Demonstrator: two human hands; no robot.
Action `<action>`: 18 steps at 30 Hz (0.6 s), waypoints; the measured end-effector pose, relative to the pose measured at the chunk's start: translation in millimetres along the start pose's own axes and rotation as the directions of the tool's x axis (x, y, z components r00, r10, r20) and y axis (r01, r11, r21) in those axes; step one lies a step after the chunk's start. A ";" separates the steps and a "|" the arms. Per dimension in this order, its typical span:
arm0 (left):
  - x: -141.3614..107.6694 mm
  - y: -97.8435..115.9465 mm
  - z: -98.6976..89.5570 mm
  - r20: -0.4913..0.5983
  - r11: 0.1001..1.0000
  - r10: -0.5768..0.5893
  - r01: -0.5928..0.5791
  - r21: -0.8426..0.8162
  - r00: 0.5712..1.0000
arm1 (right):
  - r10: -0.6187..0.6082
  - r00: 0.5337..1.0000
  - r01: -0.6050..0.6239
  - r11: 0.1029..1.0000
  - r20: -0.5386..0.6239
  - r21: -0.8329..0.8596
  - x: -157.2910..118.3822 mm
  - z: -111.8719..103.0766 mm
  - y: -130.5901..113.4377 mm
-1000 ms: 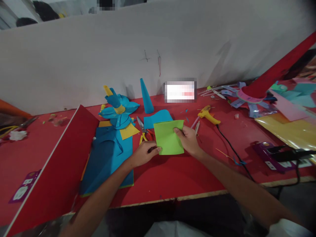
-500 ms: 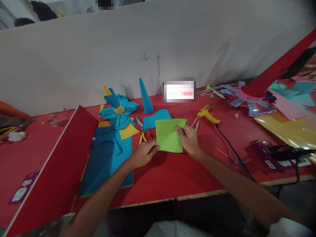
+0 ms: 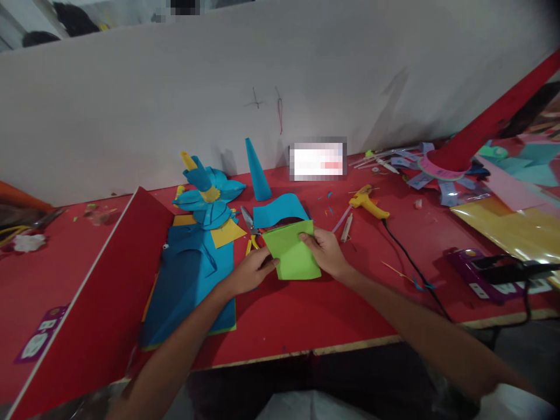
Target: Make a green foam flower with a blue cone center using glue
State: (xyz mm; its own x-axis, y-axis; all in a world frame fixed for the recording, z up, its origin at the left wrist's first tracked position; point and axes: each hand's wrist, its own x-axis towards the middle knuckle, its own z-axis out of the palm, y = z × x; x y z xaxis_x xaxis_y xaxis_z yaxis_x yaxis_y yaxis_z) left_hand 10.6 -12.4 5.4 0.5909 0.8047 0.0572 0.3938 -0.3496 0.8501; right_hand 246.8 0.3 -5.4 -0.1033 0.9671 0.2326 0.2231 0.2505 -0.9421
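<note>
A folded sheet of lime-green craft paper (image 3: 294, 256) is held just above the red table between both hands. My left hand (image 3: 254, 269) pinches its left edge, thumb on the near face and fingers behind. On the upper right, my right hand (image 3: 326, 251) grips the sheet with the thumb pressed on its front. Directly behind lies a curved blue paper piece (image 3: 280, 210). Pliers or scissors with yellow handles (image 3: 249, 224) lie to the left, partly covered by my left hand. A blue paper cone (image 3: 258, 175) stands farther back.
Left are a blue paper flower (image 3: 212, 198), blue sheets (image 3: 188, 303), a yellow scrap (image 3: 227, 233) and an upright red board (image 3: 109, 280). Right are a yellow glue gun (image 3: 370, 202) with its cord, a cutter (image 3: 347, 227), a purple power strip (image 3: 472, 274) and a red cone (image 3: 494, 125).
The green sheet has moved slightly left and toward me, and it is now tilted with its top edges a little apart. Both hands moved with it and still hold it.
</note>
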 end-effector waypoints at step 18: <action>4.0 -0.7 0.7 -0.213 0.931 -0.275 0.205 -0.302 0.937 | -0.029 0.978 0.049 0.994 0.208 -0.093 2.5 -2.0 2.5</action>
State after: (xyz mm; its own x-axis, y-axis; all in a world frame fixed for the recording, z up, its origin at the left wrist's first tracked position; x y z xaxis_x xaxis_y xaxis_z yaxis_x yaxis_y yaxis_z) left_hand 13.2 -9.3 4.6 0.2952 0.9529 -0.0688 0.2747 -0.0156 0.9614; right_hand 249.0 3.5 -6.7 -0.3096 0.9287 0.2043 0.3065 0.3009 -0.9031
